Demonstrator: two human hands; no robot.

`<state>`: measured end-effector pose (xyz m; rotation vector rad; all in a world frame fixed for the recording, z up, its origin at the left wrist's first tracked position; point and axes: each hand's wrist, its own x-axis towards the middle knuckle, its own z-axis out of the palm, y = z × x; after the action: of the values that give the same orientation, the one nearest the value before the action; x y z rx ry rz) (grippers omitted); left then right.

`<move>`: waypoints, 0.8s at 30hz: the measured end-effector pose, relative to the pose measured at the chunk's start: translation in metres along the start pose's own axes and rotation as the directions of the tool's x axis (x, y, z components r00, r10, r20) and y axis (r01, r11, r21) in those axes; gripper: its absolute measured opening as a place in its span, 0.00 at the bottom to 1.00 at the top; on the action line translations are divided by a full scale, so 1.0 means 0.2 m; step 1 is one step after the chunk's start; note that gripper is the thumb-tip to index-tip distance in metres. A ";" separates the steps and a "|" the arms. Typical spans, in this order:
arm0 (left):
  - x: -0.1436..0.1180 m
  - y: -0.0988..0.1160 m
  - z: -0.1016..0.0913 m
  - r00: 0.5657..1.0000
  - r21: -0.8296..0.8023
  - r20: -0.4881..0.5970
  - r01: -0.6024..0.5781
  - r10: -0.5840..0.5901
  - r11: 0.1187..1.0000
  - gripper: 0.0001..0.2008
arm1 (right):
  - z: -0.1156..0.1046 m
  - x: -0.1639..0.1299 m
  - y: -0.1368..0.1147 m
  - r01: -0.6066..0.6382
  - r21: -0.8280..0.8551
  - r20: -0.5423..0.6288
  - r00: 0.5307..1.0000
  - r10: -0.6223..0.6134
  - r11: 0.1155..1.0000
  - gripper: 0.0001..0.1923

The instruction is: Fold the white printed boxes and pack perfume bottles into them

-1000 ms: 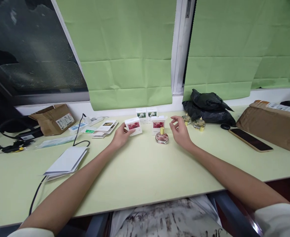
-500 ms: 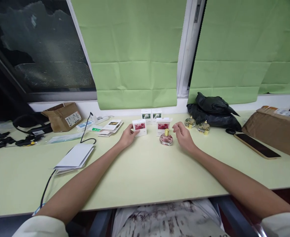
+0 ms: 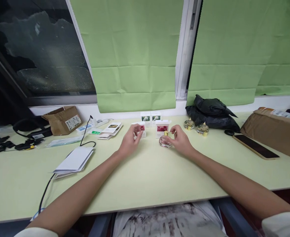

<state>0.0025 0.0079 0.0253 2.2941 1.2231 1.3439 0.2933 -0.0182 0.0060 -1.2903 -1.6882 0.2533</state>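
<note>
My right hand grips a small round glass perfume bottle with a gold cap, which stands on the pale green table. My left hand hovers just above the table with its fingers apart, holding nothing. Its fingertips are in front of a white box with a red picture, which they partly hide. A second such box, with its top flap up, stands right behind the bottle. Two white boxes with green pictures stand further back by the wall.
Two more gold-capped bottles stand right of the boxes, beside black bags. A phone and a brown parcel lie at the right. To the left are leaflets, folded white papers, a black cable and a cardboard box.
My left hand has let go of the white box with the red picture and drawn back a little. My right hand has moved left and closed on the perfume bottle.
</note>
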 end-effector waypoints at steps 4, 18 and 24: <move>-0.05 0.04 0.11 0.964 -0.127 0.264 0.045 -0.010 0.991 0.23 | 0.02 0.03 0.04 -0.090 0.224 -0.061 0.993 0.106 0.971 0.30; -0.07 -0.07 0.19 0.903 -0.293 0.428 0.175 -0.035 0.940 0.38 | 0.13 0.06 0.16 -0.283 0.523 0.265 0.950 0.162 0.804 0.36; -0.06 -0.10 0.21 0.915 -0.345 0.402 0.172 -0.020 0.923 0.41 | 0.15 0.03 0.13 -0.263 0.560 0.327 0.941 0.082 0.785 0.41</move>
<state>0.0228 0.0210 -0.0169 2.0606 0.8505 0.9201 0.2866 0.0075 -0.0227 -0.9453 -1.5298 1.0497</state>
